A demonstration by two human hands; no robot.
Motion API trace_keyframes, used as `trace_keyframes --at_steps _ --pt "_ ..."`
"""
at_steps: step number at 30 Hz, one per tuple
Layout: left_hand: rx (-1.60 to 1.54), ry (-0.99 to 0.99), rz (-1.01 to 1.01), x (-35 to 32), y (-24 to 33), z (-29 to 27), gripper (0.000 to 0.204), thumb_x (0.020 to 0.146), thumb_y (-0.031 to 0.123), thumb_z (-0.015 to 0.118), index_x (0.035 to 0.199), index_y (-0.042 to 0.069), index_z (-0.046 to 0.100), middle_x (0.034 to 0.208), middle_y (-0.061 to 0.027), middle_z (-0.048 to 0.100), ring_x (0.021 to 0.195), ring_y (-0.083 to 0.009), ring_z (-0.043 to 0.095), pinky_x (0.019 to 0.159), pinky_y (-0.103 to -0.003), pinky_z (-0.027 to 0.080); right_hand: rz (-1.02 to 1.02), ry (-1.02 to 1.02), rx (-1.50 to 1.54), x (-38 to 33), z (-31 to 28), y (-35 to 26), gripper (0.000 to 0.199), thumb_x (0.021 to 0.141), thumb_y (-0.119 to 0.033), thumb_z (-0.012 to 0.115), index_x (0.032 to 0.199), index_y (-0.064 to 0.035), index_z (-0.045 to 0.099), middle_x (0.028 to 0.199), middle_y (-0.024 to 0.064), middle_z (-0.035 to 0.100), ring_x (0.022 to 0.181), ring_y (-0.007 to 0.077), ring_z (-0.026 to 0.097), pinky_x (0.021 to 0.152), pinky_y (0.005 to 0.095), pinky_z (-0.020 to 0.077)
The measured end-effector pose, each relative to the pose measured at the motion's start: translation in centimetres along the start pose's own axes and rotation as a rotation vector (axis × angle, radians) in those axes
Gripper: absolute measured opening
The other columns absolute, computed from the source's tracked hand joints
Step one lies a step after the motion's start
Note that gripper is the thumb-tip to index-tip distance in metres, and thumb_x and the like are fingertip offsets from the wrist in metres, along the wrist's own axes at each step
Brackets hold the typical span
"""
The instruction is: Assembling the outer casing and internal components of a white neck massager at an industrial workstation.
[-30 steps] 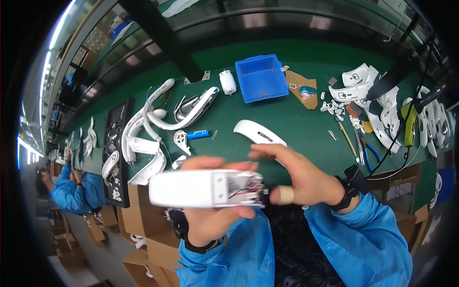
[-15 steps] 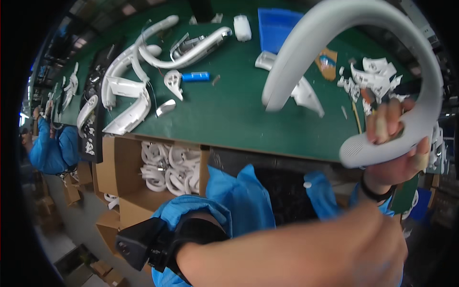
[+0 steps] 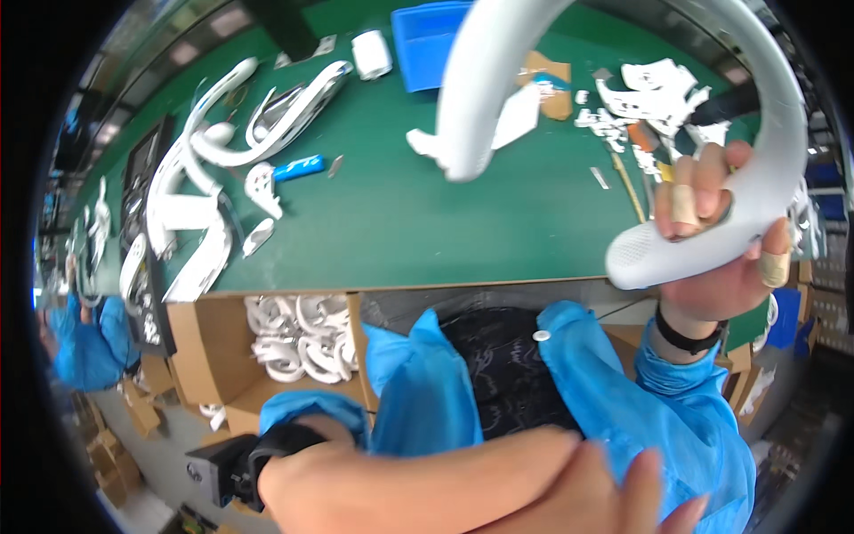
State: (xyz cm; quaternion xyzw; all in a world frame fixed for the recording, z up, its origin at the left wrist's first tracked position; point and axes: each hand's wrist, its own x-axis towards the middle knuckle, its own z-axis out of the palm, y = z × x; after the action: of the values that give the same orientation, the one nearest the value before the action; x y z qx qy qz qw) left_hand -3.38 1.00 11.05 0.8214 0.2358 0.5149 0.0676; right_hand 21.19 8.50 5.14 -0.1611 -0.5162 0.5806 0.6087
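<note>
On the right, my right hand (image 3: 712,276) grips a large white hook-shaped plastic housing (image 3: 769,169) by its wide lower end, above the table's front edge. Tan coverings sit on some of its fingers. The housing curves up past the top of the picture and comes down again over the middle of the table. My left hand (image 3: 596,494) is low in front of my body, blurred, its fingers apart, with nothing seen in it. A black device is strapped to my left wrist.
White curved housings (image 3: 191,222) and a blue cylinder (image 3: 299,167) lie on the green table (image 3: 382,227). A blue bin (image 3: 418,53) stands at the back; white scraps (image 3: 658,93) lie right. Below the edge, a cardboard box (image 3: 205,347) holds white rings. A person in blue (image 3: 89,343) works far left.
My left hand has moved left and down, away from beneath the right wrist. The view has shifted, so the table things appear farther left. The right hand keeps its grip on the housing.
</note>
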Motion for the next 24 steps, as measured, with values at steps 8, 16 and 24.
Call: trace_keyframes --at_steps 8,16,24 --pt "-0.103 0.066 0.034 0.6 0.4 2.8 0.035 0.047 0.021 0.064 0.078 0.008 0.073 0.07 -0.0046 0.06 0.06 -0.0189 0.059 0.053 -0.026 0.052 0.007 0.002 -0.033 0.4 -0.5 -1.1 0.064 0.098 -0.042 0.051 0.14 0.0048 0.042 0.097 0.0065 0.046 0.081 0.0147 0.043 0.07 0.0288 0.0388" --pt "-0.033 0.145 0.033 -0.2 -1.1 3.3 0.033 0.044 0.021 0.064 0.072 0.006 0.072 0.068 -0.0044 0.059 0.057 -0.0185 0.057 0.049 -0.025 0.049 0.037 -0.033 0.011 0.0 -0.4 1.0 0.065 0.098 -0.043 0.054 0.141 0.0044 0.041 0.098 0.0088 0.049 0.079 0.0157 0.045 0.067 0.0288 0.0396" --pt "-0.259 -0.436 -0.099 -0.4 -2.9 0.8 0.019 0.077 0.015 0.075 0.092 0.003 0.073 0.09 -0.0078 0.073 0.067 -0.0204 0.068 0.057 -0.029 0.052 0.03 0.004 0.069 0.0 0.1 1.4 0.064 0.099 -0.046 0.052 0.138 0.0046 0.044 0.095 0.0096 0.05 0.078 0.0165 0.049 0.065 0.0298 0.044"
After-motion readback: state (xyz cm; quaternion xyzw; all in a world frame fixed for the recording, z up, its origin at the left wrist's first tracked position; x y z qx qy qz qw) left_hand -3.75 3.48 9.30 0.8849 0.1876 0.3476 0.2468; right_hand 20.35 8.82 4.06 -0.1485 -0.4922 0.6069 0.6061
